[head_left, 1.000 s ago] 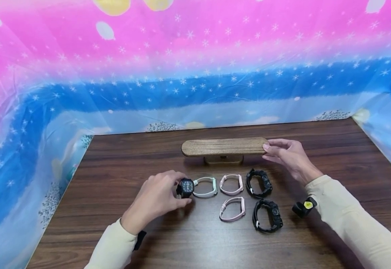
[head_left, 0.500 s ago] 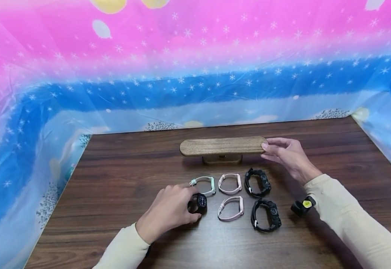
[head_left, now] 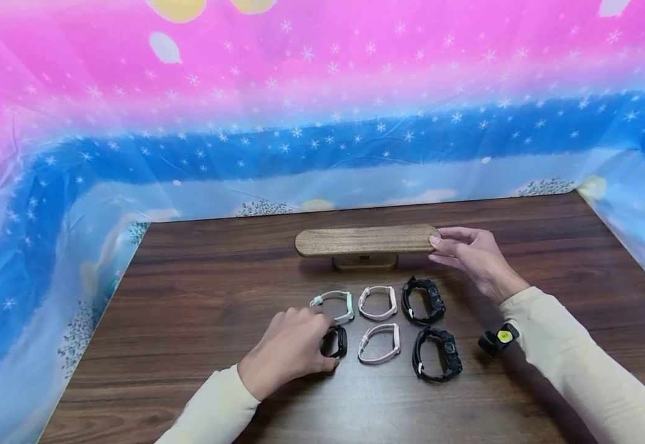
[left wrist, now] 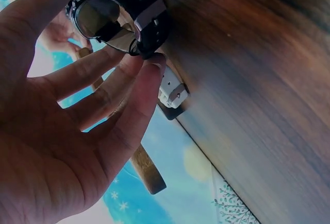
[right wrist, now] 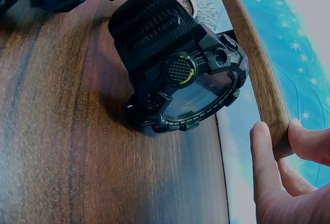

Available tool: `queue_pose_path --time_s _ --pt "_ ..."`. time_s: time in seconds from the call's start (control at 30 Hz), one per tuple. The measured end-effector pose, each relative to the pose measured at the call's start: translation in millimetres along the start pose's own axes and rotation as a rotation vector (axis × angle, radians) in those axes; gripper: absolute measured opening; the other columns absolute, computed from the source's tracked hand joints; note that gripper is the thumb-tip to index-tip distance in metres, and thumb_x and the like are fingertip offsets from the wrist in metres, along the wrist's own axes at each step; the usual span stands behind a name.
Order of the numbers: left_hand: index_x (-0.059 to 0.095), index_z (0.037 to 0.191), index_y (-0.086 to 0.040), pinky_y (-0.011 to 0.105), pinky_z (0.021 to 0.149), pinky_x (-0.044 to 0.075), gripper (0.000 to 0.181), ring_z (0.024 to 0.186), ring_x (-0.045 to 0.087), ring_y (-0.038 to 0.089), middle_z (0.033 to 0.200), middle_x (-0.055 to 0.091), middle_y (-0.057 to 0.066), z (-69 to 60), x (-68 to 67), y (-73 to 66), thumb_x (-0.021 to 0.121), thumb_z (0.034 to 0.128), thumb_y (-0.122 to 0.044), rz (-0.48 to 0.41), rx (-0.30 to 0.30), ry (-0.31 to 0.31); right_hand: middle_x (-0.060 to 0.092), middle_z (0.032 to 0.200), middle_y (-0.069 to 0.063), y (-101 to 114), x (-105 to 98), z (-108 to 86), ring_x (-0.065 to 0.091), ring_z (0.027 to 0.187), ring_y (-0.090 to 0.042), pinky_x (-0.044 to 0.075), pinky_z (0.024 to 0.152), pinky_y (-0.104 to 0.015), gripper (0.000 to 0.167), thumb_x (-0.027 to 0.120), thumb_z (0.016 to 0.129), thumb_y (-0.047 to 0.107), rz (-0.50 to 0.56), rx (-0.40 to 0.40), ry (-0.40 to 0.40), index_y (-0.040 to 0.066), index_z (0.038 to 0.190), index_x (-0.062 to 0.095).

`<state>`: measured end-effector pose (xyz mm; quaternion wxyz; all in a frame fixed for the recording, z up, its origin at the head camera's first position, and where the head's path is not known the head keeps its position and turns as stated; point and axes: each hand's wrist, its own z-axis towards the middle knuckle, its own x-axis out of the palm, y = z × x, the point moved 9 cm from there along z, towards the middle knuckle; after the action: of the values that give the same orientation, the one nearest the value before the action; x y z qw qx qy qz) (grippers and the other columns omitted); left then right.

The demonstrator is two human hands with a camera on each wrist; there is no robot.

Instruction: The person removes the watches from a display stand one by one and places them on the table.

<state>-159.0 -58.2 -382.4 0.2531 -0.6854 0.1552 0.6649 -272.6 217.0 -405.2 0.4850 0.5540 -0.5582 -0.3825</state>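
Note:
My left hand (head_left: 291,345) holds a black watch (head_left: 342,341) between thumb and fingers, at the table surface. In the left wrist view the black watch's strap (left wrist: 150,24) shows its holes and buckle, and a fingertip touches it. My right hand (head_left: 475,256) pinches the right end of a wooden stand (head_left: 364,242), a long rounded bar on a short base. Just behind my left hand stands a mint-green watch (head_left: 349,305), partly hidden by the fingers. The right wrist view has thumb and fingers on opposite sides of the wooden bar (right wrist: 265,85).
Two pink watches (head_left: 394,339) stand one before the other, right of my left hand. Farther right are two chunky black watches (head_left: 451,351), the back one close to the stand. A snowflake-patterned cloth (head_left: 322,148) rises behind the brown table (head_left: 200,271).
My left hand has carried the black watch rightward and toward me, from left of the mint-green watch to in front of it. The right hand keeps its pinch on the stand.

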Motion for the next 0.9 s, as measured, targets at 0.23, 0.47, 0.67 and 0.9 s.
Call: queue_pose_path --time_s 0.23,0.47,0.67,0.9 --pt "0.059 0.07 -0.022 0.031 0.036 0.036 0.039 0.049 0.048 0.014 0.066 0.051 -0.007 0.3 3.4 0.8 0.091 0.0673 -0.045 -0.018 -0.011 0.022 0.056 0.12 -0.013 -3.0 2.1 -0.1 0.072 0.093 -0.017 0.055 0.099 -0.033 0.065 0.071 0.095 0.005 0.004 0.0 0.0 -0.014 0.146 0.036" --pt "0.061 0.072 -0.02 0.03 0.036 0.035 0.044 0.05 0.045 0.013 0.064 0.048 -0.008 -2.2 4.0 1.9 0.09 0.0679 -0.053 -0.01 -0.014 0.023 0.057 0.117 -0.012 -3.2 3.0 -0.5 0.072 0.093 -0.018 0.055 0.098 -0.033 0.062 0.07 0.095 0.003 0.012 0.001 -0.003 -0.014 0.145 0.037" --pt "0.066 0.079 -0.02 0.029 0.035 0.033 0.047 0.049 0.043 0.012 0.063 0.047 -0.009 -3.9 2.3 1.5 0.089 0.0666 -0.059 -0.03 -0.019 0.028 0.058 0.116 -0.011 -2.5 2.1 -0.8 0.072 0.094 -0.019 0.055 0.099 -0.033 0.062 0.07 0.095 0.003 0.01 0.004 0.0 -0.014 0.145 0.036" --pt "0.073 0.102 -0.019 0.026 0.037 0.031 0.058 0.053 0.043 0.01 0.071 0.053 -0.01 -10.0 -5.7 0.2 0.089 0.0643 -0.06 -0.04 0.011 -0.042 0.053 0.124 -0.012 -5.0 -1.5 -3.2 0.071 0.102 -0.022 0.054 0.1 -0.034 0.066 0.071 0.097 0.013 -0.054 0.008 0.003 -0.012 0.147 0.037"
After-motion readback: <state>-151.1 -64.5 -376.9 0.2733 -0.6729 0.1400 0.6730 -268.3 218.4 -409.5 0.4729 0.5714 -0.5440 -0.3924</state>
